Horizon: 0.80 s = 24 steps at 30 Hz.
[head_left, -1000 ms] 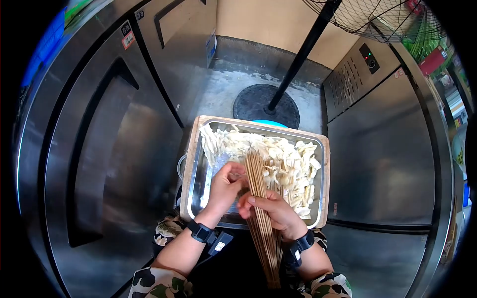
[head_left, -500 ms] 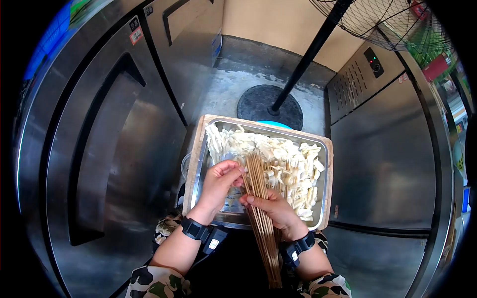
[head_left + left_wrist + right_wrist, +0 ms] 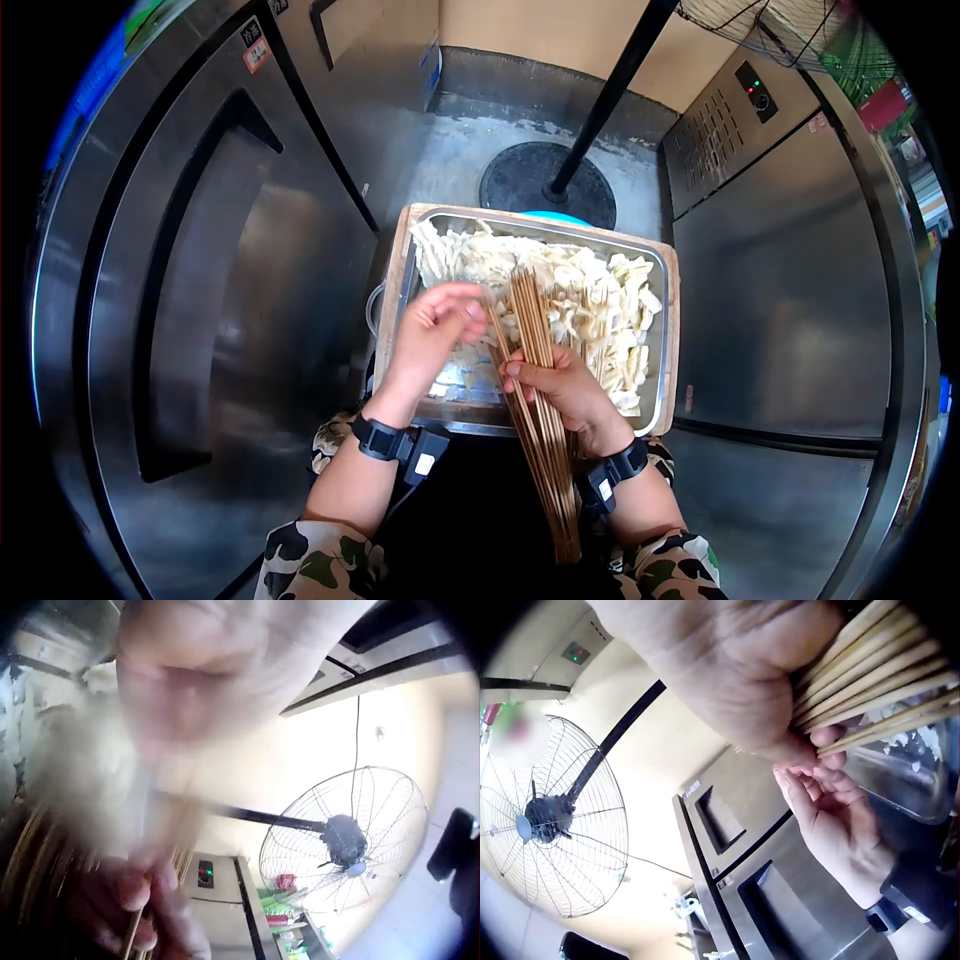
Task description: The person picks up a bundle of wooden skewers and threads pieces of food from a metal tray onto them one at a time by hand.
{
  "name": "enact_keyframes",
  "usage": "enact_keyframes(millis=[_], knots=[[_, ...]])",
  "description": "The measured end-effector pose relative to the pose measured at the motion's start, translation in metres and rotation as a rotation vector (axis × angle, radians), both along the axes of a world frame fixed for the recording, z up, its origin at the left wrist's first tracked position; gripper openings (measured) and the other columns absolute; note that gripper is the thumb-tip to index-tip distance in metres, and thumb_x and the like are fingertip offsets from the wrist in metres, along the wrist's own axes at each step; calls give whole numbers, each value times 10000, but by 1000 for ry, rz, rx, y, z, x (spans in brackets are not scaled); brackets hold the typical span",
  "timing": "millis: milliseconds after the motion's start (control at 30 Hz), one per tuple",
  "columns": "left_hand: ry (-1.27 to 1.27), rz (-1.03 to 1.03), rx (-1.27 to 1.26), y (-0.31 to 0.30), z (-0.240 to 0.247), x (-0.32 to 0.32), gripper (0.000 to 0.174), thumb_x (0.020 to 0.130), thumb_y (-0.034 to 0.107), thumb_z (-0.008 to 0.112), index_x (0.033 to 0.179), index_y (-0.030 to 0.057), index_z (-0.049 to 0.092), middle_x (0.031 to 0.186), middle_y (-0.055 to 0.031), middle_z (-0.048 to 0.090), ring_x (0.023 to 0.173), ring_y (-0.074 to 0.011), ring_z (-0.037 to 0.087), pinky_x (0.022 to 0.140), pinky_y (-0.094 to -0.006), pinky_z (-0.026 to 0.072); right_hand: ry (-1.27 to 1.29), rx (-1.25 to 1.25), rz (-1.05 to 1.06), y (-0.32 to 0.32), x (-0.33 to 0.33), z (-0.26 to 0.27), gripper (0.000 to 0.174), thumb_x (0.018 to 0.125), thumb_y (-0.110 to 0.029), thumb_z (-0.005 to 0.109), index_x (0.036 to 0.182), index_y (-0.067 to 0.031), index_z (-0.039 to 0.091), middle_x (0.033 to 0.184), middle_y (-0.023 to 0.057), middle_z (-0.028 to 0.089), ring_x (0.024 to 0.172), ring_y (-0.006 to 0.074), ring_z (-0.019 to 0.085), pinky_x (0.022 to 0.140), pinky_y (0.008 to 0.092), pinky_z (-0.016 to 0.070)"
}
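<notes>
In the head view the right hand (image 3: 568, 390) grips a bundle of thin wooden sticks (image 3: 545, 420), which runs from over the tray down toward the lap. The left hand (image 3: 432, 335) is just left of the sticks' upper part, fingers bent; whether it holds anything is unclear. Pale, cut food pieces (image 3: 630, 300) lie in a metal tray (image 3: 660, 340), mostly along its far and right sides. The right wrist view shows sticks (image 3: 885, 660) between the right hand's (image 3: 742, 667) thumb and fingers. Blur covers the left hand (image 3: 202, 675) in the left wrist view.
The tray rests on a wooden board (image 3: 668, 265). Beyond it stands a fan's round black base (image 3: 530, 185) with a pole. Steel cabinets (image 3: 260, 270) flank the left side, and another steel unit (image 3: 780, 290) stands at the right.
The left hand has moved up and slightly left, away from the sticks. Sticks in the right hand have spread apart, with a few now angled left of the main bundle. The tray appears higher in view.
</notes>
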<state>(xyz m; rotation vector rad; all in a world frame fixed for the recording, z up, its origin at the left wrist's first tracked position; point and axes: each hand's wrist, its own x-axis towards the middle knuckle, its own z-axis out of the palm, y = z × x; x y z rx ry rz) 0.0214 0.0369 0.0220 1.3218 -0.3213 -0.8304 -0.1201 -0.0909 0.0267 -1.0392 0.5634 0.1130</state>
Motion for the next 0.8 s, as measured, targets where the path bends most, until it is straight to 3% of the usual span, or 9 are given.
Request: enact_keyframes(millis=[67,100,200,233,267,433,567,700,800], knots=[[-43,111,60,6,1,9,173,891,53,507,1051,20,564,816,-48,630,715,-88,591,651,-215,484,4,12,-23,0,-1,1,65,831,-81,611,869,-29,613,719,49,630,566,67,528,526,169,418],[-116,151,111,10,-7,14,132,858,45,538,976,32,598,815,-71,641,690,-138,612,646,-241,484,2,9,-42,0,-1,2,55,832,-80,611,865,-35,614,707,41,624,552,61,514,520,167,415],[-745,34,536,19,-12,11,102,798,48,591,895,50,621,818,-103,635,690,-229,620,641,-294,484,-18,63,-40,-1,-3,-2,55,833,-78,611,870,-38,610,709,40,625,550,61,515,516,169,416],[-861,6,541,17,-10,7,106,735,62,635,841,62,629,812,-119,616,716,-292,605,646,-346,477,-18,69,-40,-1,-3,-2,57,834,-77,612,875,-38,607,709,40,625,549,61,515,516,169,417],[-857,-111,610,16,-11,5,150,725,80,650,870,57,620,853,-115,618,758,-297,604,667,-368,477,-18,75,-39,-1,-2,-1,60,834,-77,612,880,-38,605,710,40,626,549,61,516,516,169,418],[-1193,-83,693,2,-28,-13,198,692,69,654,884,64,601,892,-113,588,832,-304,593,721,-394,477,-29,67,-35,0,-2,-1,72,834,-72,611,895,-37,595,721,44,630,549,61,521,515,169,421],[-1062,-300,902,1,-27,-12,183,689,67,647,863,73,592,883,-98,581,826,-295,595,723,-393,477,-25,66,-30,-1,-2,0,77,836,-77,611,897,-36,591,733,49,634,555,60,522,515,170,419],[-1015,-306,751,10,-14,-9,243,691,65,654,929,79,607,890,-100,579,843,-295,591,724,-391,476,-32,56,-16,-2,-3,-1,84,837,-84,612,899,-32,590,735,49,634,554,59,520,515,169,418],[-1114,-295,627,10,-13,-16,271,682,63,657,948,90,611,865,-92,575,882,-284,576,727,-389,475,-28,50,-19,-2,-3,1,86,838,-88,611,899,-30,592,736,49,634,553,56,519,515,167,416]])
